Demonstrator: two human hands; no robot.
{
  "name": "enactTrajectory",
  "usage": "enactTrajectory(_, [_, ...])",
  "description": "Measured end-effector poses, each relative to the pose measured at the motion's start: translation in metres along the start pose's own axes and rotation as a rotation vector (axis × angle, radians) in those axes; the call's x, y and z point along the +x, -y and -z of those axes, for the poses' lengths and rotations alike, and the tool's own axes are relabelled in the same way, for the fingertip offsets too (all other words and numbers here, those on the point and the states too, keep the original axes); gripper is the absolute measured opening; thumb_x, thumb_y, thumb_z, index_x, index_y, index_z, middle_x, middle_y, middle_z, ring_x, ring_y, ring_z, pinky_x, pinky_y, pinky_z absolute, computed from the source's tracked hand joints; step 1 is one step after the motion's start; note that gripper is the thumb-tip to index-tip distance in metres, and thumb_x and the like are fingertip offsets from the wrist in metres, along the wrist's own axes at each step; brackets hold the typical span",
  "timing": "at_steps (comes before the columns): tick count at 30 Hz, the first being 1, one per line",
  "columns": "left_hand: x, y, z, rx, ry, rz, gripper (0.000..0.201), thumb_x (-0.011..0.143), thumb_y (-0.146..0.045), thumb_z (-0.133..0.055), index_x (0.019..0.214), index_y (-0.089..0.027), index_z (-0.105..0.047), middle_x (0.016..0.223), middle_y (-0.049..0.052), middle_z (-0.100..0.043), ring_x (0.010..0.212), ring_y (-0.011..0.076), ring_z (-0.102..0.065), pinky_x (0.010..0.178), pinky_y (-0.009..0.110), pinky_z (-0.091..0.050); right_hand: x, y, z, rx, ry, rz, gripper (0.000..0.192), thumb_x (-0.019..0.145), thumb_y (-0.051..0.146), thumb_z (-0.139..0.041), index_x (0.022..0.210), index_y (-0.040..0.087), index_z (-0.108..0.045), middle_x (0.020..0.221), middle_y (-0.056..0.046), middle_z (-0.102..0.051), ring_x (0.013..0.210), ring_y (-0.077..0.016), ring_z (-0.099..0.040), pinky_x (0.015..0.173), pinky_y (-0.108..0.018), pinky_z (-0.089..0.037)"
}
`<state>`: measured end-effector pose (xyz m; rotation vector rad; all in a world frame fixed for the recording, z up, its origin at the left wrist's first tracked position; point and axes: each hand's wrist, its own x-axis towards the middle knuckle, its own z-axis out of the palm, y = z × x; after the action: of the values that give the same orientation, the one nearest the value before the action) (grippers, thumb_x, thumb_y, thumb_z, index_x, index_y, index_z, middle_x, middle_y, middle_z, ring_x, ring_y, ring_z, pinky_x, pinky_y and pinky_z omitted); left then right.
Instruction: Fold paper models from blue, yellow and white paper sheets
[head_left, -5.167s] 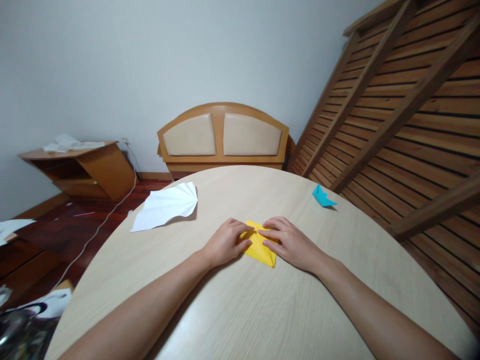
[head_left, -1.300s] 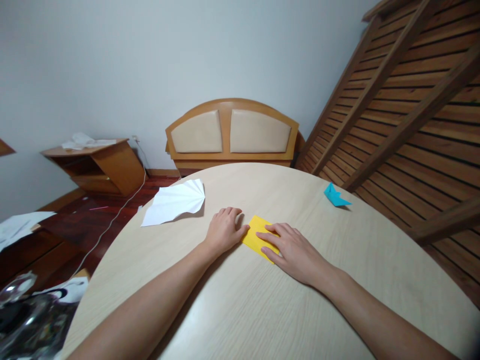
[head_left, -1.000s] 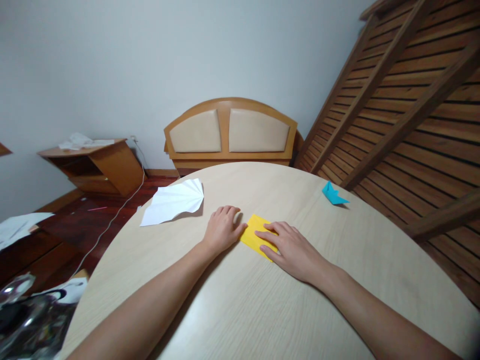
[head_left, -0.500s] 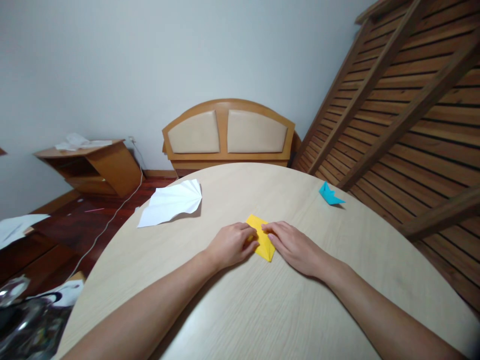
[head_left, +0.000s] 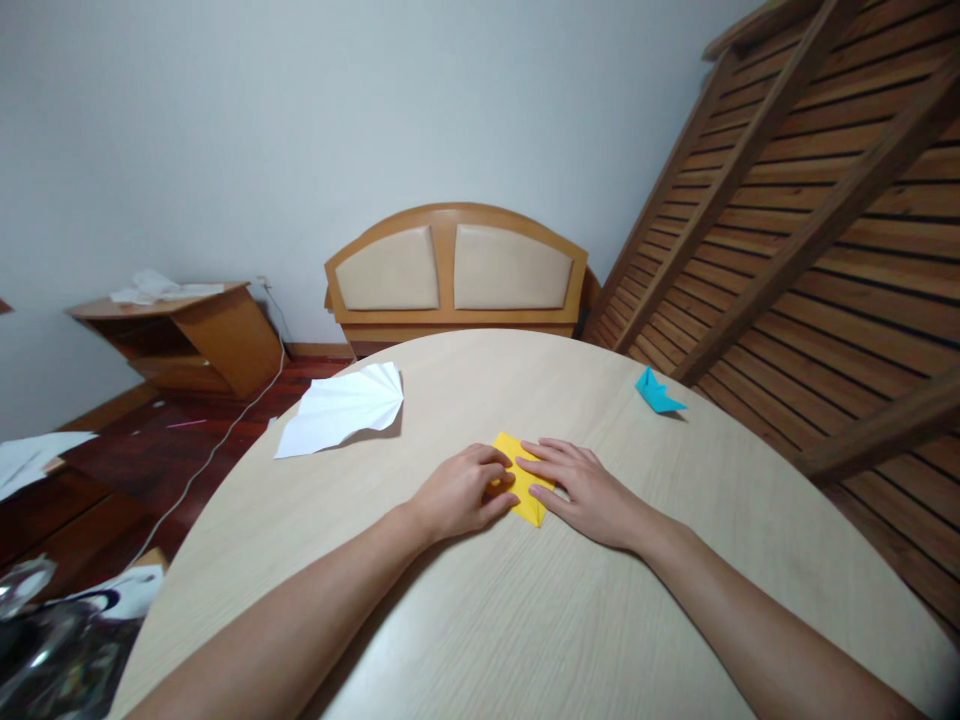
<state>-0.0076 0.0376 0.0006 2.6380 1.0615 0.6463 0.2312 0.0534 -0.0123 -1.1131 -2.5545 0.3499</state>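
A piece of yellow folded paper (head_left: 529,505) lies on the round table in front of me, its creased pointed end towards me. My left hand (head_left: 465,490) is at its left edge, with curled fingers and thumb holding that side. From the right, my right hand (head_left: 581,490) rests over the paper, its fingers spread and pressing flat on top. Both hands hide parts of the paper's sides.
On the table (head_left: 480,620), a white pleated paper sheet (head_left: 345,408) lies at the left and a small blue folded paper figure (head_left: 658,393) at the far right. Wooden slats (head_left: 825,250) lean along the right. A headboard (head_left: 456,265) stands behind.
My right hand has shifted slightly onto the yellow paper, and its fingers have gone from bunched at the edge to spread flat. The left hand stays in place.
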Motion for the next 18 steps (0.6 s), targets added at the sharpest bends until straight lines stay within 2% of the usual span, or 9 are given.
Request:
enactTrajectory(4, [-0.0005,0.0008,-0.0011,0.004,-0.005,0.003,0.019,0.094,-0.033,-0.062,0.096,-0.016,-0.070,0.118,0.012,-0.068,0.112,0.0242,-0.062,0.099,0.037,-0.052,-0.0001,0.0004,0.0032,-0.007,0.037,-0.011,0.048,0.101,0.048,-0.048,0.146,0.034,-0.050,0.157,-0.006,-0.045,0.143,-0.0310,-0.038,0.113,-0.056,-0.033])
enactTrajectory(12, [0.0002,0.0002,-0.0004,0.002,0.001,0.003,0.020,0.094,-0.034,-0.061,0.095,-0.018,-0.071,0.119,0.013,-0.068,0.112,0.0249,-0.063,0.100,0.040,-0.052,-0.0008,0.0025,0.0049,0.006,0.043,-0.004,0.044,0.102,0.047,-0.046,0.145,0.038,-0.051,0.156,-0.005,-0.045,0.144,-0.0311,-0.037,0.113,-0.057,-0.033])
enactTrajectory(15, [0.0006,0.0001,0.0012,0.003,0.006,0.003,0.020,0.094,-0.034,-0.061,0.095,-0.018,-0.072,0.121,0.013,-0.067,0.113,0.0253,-0.062,0.100,0.040,-0.052,0.0001,0.0010,0.0019,0.028,0.007,0.007,0.040,0.104,0.039,-0.043,0.142,0.037,-0.054,0.151,-0.004,-0.052,0.141,-0.0282,-0.042,0.112,-0.056,-0.035])
enactTrajectory(18, [0.0003,0.0024,0.0030,-0.024,0.026,-0.020,0.018,0.093,-0.032,-0.061,0.098,-0.018,-0.072,0.123,0.013,-0.067,0.115,0.0252,-0.062,0.101,0.041,-0.051,0.0025,-0.0022,-0.0016,0.093,-0.095,0.012,0.037,0.102,0.030,-0.047,0.137,0.032,-0.060,0.138,-0.006,-0.063,0.132,-0.0253,-0.052,0.109,-0.052,-0.040])
